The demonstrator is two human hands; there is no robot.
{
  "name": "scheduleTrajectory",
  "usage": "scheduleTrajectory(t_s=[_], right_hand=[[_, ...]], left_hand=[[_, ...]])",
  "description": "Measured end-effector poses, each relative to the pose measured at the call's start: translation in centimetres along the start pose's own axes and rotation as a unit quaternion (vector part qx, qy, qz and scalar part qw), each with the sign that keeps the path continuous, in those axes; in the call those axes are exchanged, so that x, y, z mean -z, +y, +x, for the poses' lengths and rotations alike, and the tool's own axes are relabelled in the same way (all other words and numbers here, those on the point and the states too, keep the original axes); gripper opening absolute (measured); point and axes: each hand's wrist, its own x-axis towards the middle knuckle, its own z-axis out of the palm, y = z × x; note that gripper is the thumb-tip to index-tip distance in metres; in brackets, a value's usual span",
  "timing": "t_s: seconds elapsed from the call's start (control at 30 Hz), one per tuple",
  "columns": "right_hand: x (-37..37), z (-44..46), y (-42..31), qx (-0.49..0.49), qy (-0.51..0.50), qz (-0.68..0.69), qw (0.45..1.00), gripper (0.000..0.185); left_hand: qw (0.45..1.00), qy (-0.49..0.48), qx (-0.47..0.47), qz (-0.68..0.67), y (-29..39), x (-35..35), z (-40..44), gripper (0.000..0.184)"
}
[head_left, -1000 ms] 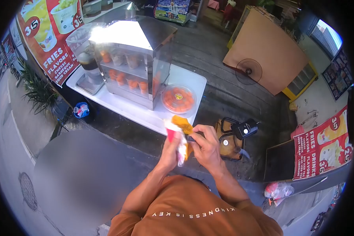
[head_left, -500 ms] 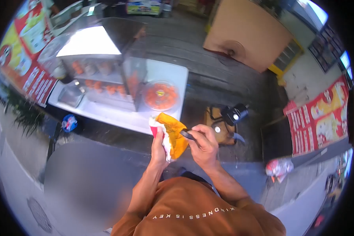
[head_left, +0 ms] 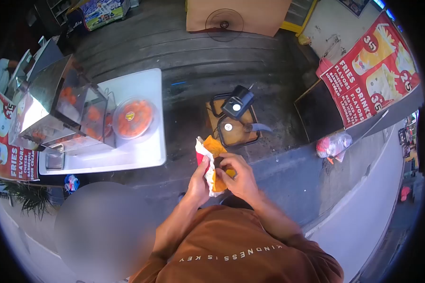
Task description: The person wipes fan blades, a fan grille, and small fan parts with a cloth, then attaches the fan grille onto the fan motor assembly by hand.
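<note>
My left hand [head_left: 198,183] grips a red-and-white wrapper [head_left: 208,170] upright in front of my chest, thumb on its red side. A creased orange-yellow sheet [head_left: 214,145], paper or cloth, lies against the wrapper's right side. My right hand [head_left: 239,178] is closed at that sheet, its fingertips bent around a small dark object [head_left: 217,163]. Most of the dark object is hidden by the fingers, and its kind does not show. Both hands are close together, above the dark floor.
To the left, a white counter [head_left: 151,85] bears a glass display case [head_left: 66,104] and a round lidded tub [head_left: 133,118] of orange food. Ahead stands a small stool [head_left: 233,134] with black devices on it. A red menu banner [head_left: 368,70] hangs at right; a fan [head_left: 224,24] stands farther off.
The view has swung, so the counter and display case sit farther left. My right fingers have moved in closer around the dark object, which stuck out more before. My left hand keeps the wrapper.
</note>
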Motion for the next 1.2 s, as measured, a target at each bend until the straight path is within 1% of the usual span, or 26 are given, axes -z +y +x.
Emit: scheduleTrajectory(t_s=[0.07, 0.1, 0.17, 0.2, 0.23, 0.27, 0.3, 0.33, 0.37, 0.43, 0.47, 0.5, 0.57, 0.6, 0.63, 0.7, 0.77, 0.8, 0.9, 0.93, 1.03, 1.07, 1.1, 1.17, 1.2], right_hand=[[2.9, -0.2, 2.9, -0.082, 0.04, 0.08, 0.993, 0.027], [4.4, -0.1, 4.4, -0.101, 0.074, 0.137, 0.983, 0.028], [7.6, -0.2, 6.8, -0.14, 0.141, 0.247, 0.948, 0.03], [9.6, -0.4, 6.2, -0.075, 0.123, 0.19, 0.971, 0.038], [11.6, -0.8, 6.3, -0.028, 0.039, 0.1, 0.994, 0.047], [12.8, -1.0, 6.5, 0.01, 0.056, 0.066, 0.996, 0.048], [13.9, -1.2, 6.8, 0.05, 0.073, 0.032, 0.996, 0.05], [15.7, -1.1, 7.9, 0.046, 0.053, 0.037, 0.997, 0.052], [17.5, -1.0, 8.3, 0.065, 0.052, 0.019, 0.996, 0.051], [20.6, -0.8, 8.3, 0.098, 0.048, -0.014, 0.994, 0.05], [22.0, -0.5, 9.1, 0.098, 0.049, -0.011, 0.994, 0.05], [23.6, 0.2, 9.5, 0.108, 0.067, -0.035, 0.991, 0.046], [26.2, 2.3, 11.3, 0.088, 0.149, -0.079, 0.982, 0.039], [27.0, 3.2, 11.7, -0.034, 0.184, -0.021, 0.982, 0.033], [28.0, 3.7, 12.5, -0.05, 0.181, -0.045, 0.981, 0.034], [28.3, 3.7, 13.1, 0.017, 0.151, -0.066, 0.986, 0.038], [28.3, 3.7, 13.8, 0.075, 0.12, -0.087, 0.986, 0.044], [29.0, 4.8, 14.7, 0.111, 0.105, -0.1, 0.983, 0.051], [33.0, 11.0, 16.7, 0.048, 0.12, -0.042, 0.991, 0.053], [34.2, 12.8, 17.9, 0.004, 0.117, -0.048, 0.992, 0.051], [35.5, 15.5, 17.8, 0.118, 0.124, -0.156, 0.973, 0.053], [35.7, 16.4, 17.2, 0.125, 0.125, -0.126, 0.976, 0.05], [37.1, 17.9, 17.2, 0.126, 0.121, -0.123, 0.977, 0.048], [41.0, 23.5, 17.6, 0.149, 0.117, -0.116, 0.975, 0.046], [42.5, 25.3, 19.7, 0.065, 0.151, -0.072, 0.984, 0.046]], left_hand=[[1.0, 0.004, -0.003, -0.009, -2.0, -3.5, 1.0, 0.058], [1.0, 0.006, -0.006, -0.011, -2.7, -5.5, 1.5, 0.06], [0.999, -0.02, -0.024, 0.006, -5.2, -7.9, 3.2, 0.062], [0.999, -0.03, -0.027, 0.008, -7.2, -8.5, 4.6, 0.063], [0.999, -0.041, -0.03, 0.008, -9.2, -9.1, 6.2, 0.063], [0.998, -0.036, -0.04, 0.035, -11.2, -10.0, 7.8, 0.063], [0.994, 0.063, -0.089, 0.017, -12.1, -14.6, 8.5, 0.058], [0.995, 0.058, -0.081, 0.013, -12.7, -15.5, 9.8, 0.056], [0.996, 0.053, -0.075, 0.008, -13.2, -16.2, 11.2, 0.054], [0.999, 0.013, -0.027, -0.042, -14.4, -18.2, 13.3, 0.051], [0.998, -0.007, -0.003, -0.067, -15.0, -18.9, 14.2, 0.05], [0.965, -0.218, 0.059, -0.132, -16.6, -15.0, 17.1, 0.05], [0.998, -0.045, 0.019, -0.027, -18.9, -21.0, 17.0, 0.051], [0.999, -0.032, 0.021, 0.034, -19.9, -21.9, 17.8, 0.054], [0.998, -0.026, 0.014, 0.052, -21.0, -22.9, 18.3, 0.052], [1.0, -0.01, -0.017, 0.002, -20.9, -24.6, 20.7, 0.05], [0.993, -0.059, -0.019, -0.101, -18.1, -26.0, 23.2, 0.048], [0.994, -0.065, -0.024, -0.08, -17.9, -26.0, 24.8, 0.048], [0.995, -0.024, -0.096, 0.018, -21.3, -27.2, 30.4, 0.049], [0.986, 0.007, -0.156, 0.062, -21.4, -30.1, 30.8, 0.048], [0.992, 0.001, -0.084, -0.092, -17.6, -33.5, 34.1, 0.045], [0.989, -0.069, -0.067, -0.108, -16.8, -32.8, 36.2, 0.046], [0.991, -0.073, -0.078, -0.084, -17.4, -32.8, 37.8, 0.047], [0.988, -0.092, -0.117, -0.031, -18.0, -34.3, 41.0, 0.05], [0.989, -0.043, -0.141, 0.03, -17.9, -37.2, 40.4, 0.052]])
